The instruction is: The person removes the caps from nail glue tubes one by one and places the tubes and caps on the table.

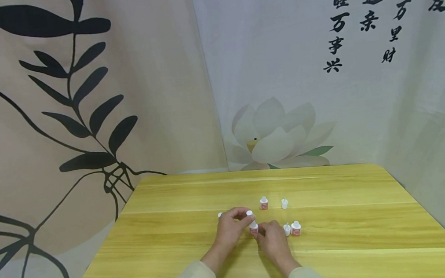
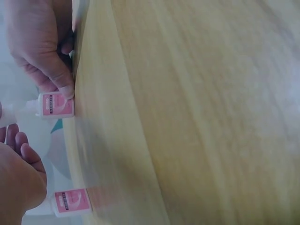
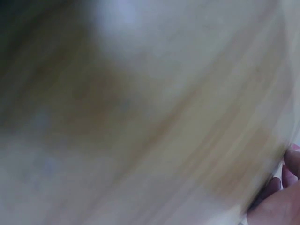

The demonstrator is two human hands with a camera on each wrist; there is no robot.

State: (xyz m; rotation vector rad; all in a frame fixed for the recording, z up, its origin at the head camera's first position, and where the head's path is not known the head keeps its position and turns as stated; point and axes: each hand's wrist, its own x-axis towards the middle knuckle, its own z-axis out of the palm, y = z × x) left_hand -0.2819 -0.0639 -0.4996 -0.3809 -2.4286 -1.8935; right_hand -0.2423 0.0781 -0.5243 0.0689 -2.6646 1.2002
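A small white bottle with a pink label [image 1: 254,229] stands on the table, its lower part pinched between the fingers of my right hand [image 1: 273,240]. Above its neck, my left hand [image 1: 228,229] pinches a white cap [image 1: 249,213]. Whether cap and neck touch, I cannot tell. In the left wrist view the right thumb presses the label side of this bottle [image 2: 58,104], and the left hand [image 2: 21,180] is beside its top. The right wrist view is blurred; only part of the right hand [image 3: 279,201] shows at its edge, with the bottle hidden.
Right of the right hand stand a white piece [image 1: 287,229] and a pink-labelled bottle [image 1: 295,229]. Farther back are another such bottle [image 1: 264,204] and a small white piece [image 1: 284,203]. Something white [image 1: 220,214] is mostly hidden behind the left hand. The wooden table [image 1: 165,206] meets a printed curtain.
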